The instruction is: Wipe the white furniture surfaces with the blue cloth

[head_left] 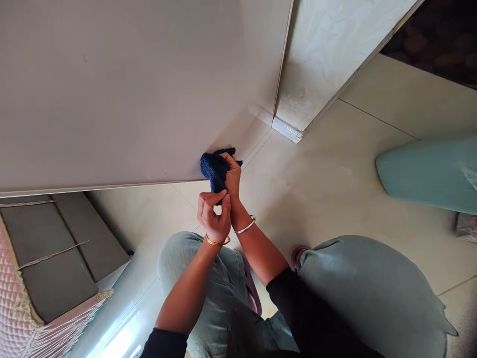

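A dark blue fuzzy cloth (211, 168) hangs bunched at the lower edge of a broad pale door-like panel (141, 89). My right hand (232, 175) is closed on the cloth, pressing it near the panel's bottom corner. Just below, my left hand (215, 215) pinches the cloth's lower end between thumb and forefinger. Part of the cloth is hidden behind my right fingers.
A pale marbled frame post (320, 54) stands right of the panel. Farther right is a pale green rounded object (428, 174) on the tiled floor (328, 189). At lower left sits a grey padded seat (48, 258) with a pink quilted cover (15, 293). My knees are below my hands.
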Tool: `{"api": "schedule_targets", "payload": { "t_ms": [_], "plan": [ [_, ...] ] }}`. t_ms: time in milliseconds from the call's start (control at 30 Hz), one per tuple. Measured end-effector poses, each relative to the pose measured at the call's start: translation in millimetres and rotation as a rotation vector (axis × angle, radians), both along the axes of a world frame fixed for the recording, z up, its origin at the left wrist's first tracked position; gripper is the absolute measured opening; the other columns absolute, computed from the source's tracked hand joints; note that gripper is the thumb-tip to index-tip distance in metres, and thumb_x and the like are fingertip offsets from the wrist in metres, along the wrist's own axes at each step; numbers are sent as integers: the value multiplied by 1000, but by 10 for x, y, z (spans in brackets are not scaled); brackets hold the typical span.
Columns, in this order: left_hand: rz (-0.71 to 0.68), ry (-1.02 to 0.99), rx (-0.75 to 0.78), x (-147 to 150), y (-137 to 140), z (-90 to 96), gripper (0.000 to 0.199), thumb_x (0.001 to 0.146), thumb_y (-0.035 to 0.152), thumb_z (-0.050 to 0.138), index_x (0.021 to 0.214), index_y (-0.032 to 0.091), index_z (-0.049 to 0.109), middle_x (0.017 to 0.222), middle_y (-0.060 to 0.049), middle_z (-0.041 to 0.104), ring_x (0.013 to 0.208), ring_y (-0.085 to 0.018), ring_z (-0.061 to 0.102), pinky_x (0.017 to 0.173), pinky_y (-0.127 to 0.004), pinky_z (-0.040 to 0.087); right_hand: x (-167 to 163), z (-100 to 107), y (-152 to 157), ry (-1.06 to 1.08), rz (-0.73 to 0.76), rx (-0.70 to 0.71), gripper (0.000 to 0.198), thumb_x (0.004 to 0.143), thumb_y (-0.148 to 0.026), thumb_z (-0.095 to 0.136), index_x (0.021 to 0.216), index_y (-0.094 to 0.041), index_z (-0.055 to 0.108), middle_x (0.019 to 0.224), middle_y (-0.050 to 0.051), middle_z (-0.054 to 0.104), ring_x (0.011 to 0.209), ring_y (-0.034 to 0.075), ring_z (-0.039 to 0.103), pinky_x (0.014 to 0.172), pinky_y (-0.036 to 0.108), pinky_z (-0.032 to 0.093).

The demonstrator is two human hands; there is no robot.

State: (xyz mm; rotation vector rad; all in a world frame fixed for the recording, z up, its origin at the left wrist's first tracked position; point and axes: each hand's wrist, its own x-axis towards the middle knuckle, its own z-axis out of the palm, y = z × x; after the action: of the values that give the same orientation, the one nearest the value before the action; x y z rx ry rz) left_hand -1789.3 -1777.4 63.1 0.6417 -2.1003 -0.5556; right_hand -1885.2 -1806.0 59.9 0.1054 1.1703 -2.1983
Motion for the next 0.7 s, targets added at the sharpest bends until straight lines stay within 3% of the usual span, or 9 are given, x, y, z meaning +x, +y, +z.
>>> {"api": "schedule_targets", "payload": {
  "t_ms": [167, 433, 700],
  "plan": [
    [47, 47, -9, 7, 28, 44, 4, 97, 21, 63, 100, 22, 66, 83, -1, 62, 76, -13, 60, 68, -29, 50, 34, -3, -15, 41, -15, -28, 20, 80, -39, 62, 73, -22, 56, 70, -5, 50, 65, 10, 47, 62, 23, 47],
    [1, 53, 11, 28, 47, 112, 9, 95, 16, 65, 101, 22, 68, 83, 0, 60, 76, -12, 58, 68, -27, 48, 54, 26, -19, -32, 7, -38, 21, 80, -42, 61, 75, -21, 58, 68, -5, 52, 63, 9, 47, 54, 20, 45],
    [33, 29, -22, -8, 65, 89, 8, 96, 19, 65, 102, 22, 69, 82, 0, 59, 75, -12, 58, 67, -28, 48, 49, -28, -47, -65, 9, 2, 17, 72, -38, 63, 76, -22, 57, 69, -5, 53, 62, 9, 49, 55, 21, 47]
  ]
}}
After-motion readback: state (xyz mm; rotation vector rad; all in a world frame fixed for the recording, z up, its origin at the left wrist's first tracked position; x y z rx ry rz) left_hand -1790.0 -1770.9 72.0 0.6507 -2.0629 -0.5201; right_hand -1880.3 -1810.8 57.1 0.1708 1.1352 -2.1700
